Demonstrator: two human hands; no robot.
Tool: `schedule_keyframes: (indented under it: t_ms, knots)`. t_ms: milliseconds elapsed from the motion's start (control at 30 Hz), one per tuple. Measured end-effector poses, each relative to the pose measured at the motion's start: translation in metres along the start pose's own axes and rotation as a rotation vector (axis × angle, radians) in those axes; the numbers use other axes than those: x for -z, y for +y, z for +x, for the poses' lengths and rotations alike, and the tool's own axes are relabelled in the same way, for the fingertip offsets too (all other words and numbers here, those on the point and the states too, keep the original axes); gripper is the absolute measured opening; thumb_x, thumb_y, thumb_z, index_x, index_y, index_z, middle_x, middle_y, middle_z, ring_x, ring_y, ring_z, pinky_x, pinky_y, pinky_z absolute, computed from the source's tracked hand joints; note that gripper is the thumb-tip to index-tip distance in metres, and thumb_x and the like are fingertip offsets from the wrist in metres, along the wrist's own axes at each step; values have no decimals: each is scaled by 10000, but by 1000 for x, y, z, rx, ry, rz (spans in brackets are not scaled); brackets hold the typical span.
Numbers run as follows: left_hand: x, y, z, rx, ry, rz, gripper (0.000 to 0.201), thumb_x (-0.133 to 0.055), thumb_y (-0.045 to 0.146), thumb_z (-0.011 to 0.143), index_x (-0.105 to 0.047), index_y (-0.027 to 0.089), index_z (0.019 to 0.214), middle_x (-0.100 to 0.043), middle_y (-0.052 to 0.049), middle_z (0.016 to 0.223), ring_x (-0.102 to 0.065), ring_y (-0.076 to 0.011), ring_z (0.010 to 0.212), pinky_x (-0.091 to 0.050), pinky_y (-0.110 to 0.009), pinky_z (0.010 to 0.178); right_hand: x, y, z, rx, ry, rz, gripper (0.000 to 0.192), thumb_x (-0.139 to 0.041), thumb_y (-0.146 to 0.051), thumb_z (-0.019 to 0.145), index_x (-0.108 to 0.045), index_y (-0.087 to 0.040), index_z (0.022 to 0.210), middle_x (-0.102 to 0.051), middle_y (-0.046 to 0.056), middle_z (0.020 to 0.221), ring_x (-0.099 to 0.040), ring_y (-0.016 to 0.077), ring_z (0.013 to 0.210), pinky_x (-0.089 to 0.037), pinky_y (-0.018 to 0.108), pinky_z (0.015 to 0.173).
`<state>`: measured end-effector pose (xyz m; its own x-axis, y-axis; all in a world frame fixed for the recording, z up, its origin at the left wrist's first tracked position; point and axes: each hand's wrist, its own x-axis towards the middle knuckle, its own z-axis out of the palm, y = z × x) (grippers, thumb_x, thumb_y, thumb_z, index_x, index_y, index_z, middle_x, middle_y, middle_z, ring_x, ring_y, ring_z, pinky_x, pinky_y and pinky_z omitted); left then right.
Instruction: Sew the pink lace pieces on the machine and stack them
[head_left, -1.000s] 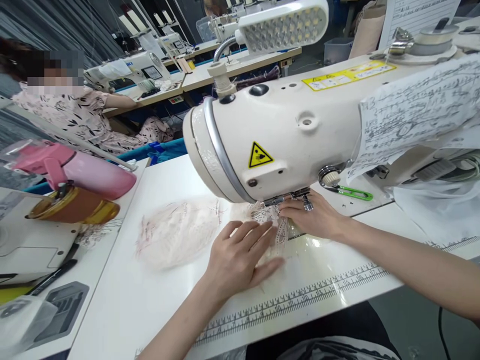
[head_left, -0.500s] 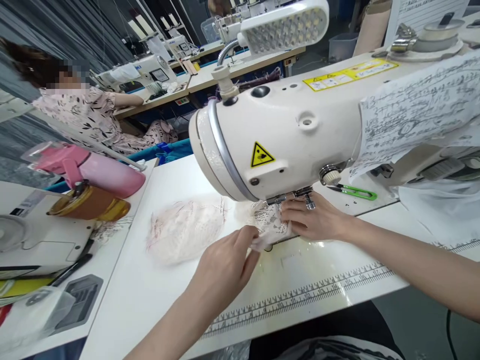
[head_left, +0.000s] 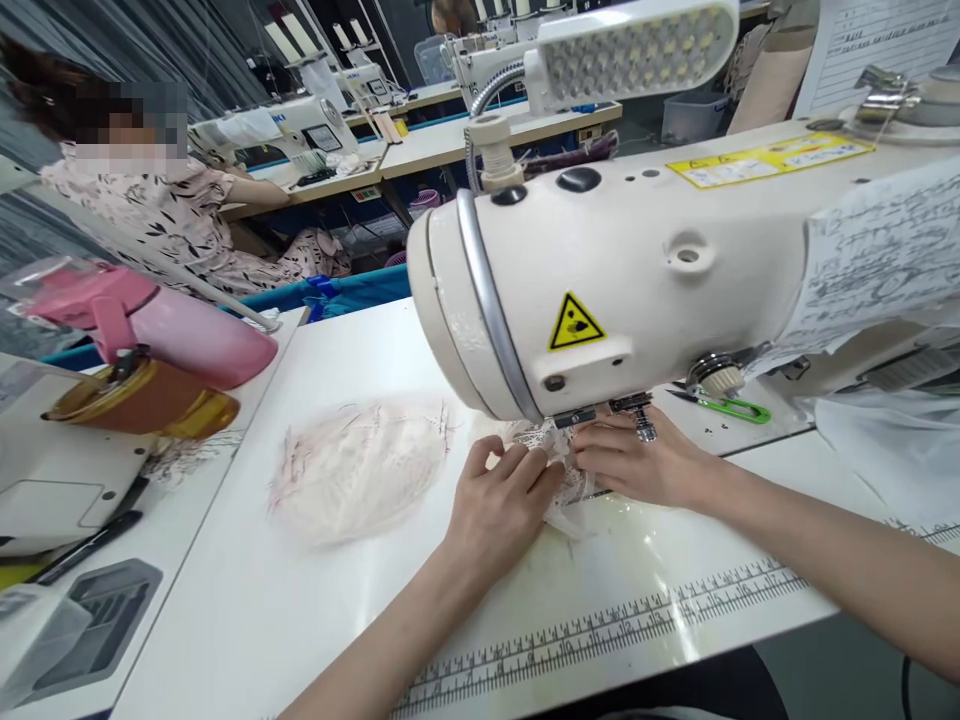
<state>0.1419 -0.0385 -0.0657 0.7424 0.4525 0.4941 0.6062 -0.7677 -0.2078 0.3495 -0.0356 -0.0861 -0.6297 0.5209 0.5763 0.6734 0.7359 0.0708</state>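
Note:
A piece of white lace fabric [head_left: 574,490] lies under the head of the white sewing machine [head_left: 630,250]. My left hand [head_left: 506,500] is closed on the lace's left side, with knuckles bent and fingertips partly hidden. Close beside it, my right hand [head_left: 637,460] grips the same lace from the right, fingers together beneath the machine's presser mechanism. The machine head hides the needle area and part of the lace. To the left, a flat pile of pale lace pieces [head_left: 360,470] with reddish threads rests on the white table.
A green thread snipper [head_left: 731,408] lies right of my right hand. A pink bottle [head_left: 187,330] and an amber cup [head_left: 150,400] stand at the left. A printed ruler [head_left: 600,630] runs along the front edge. Another person [head_left: 150,210] sits at the far left.
My left hand has shifted from pinching the lace's near edge to curling over its left side, closer to the right hand. The right hand stays on the lace. The view has swung slightly.

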Motion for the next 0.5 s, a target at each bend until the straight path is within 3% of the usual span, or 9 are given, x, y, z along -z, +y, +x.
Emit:
schedule_keyframes:
  t_ms: [100, 233, 333, 500]
  knots:
    - [-3, 0, -3, 31, 9, -54, 260, -456, 23, 829, -646, 192, 884, -704, -15, 912, -634, -170, 850, -369, -436, 973, 4, -3, 2, 23, 94, -43, 255, -442, -48, 856, -618, -211, 772, -677, -61, 836, -556, 100, 817, -302, 308, 693]
    - [-14, 1, -11, 40, -139, -157, 454, -438, 66, 802, -554, 116, 1238, -597, -97, 1294, -532, -234, 1221, -273, -478, 1124, 6, -4, 5, 32, 62, -71, 229, -474, -32, 837, -588, -196, 725, -639, -58, 745, -515, 106, 775, -296, 308, 683]
    - [-18, 1, -16, 40, -218, -168, 532, -434, 91, 788, -501, 110, 1315, -533, -99, 1366, -477, -251, 1284, -197, -509, 1165, 5, -5, 5, 42, 40, -81, 223, -489, -25, 823, -573, -192, 701, -615, -50, 718, -499, 112, 755, -293, 299, 665]
    - [-18, -1, -18, 56, -236, -181, 538, -433, 112, 793, -498, 132, 1326, -513, -86, 1384, -463, -244, 1297, -99, -524, 1185, 4, -7, 4, 13, 27, -63, 244, -468, -21, 829, -576, -191, 690, -606, -53, 700, -468, 107, 688, -295, 292, 651]
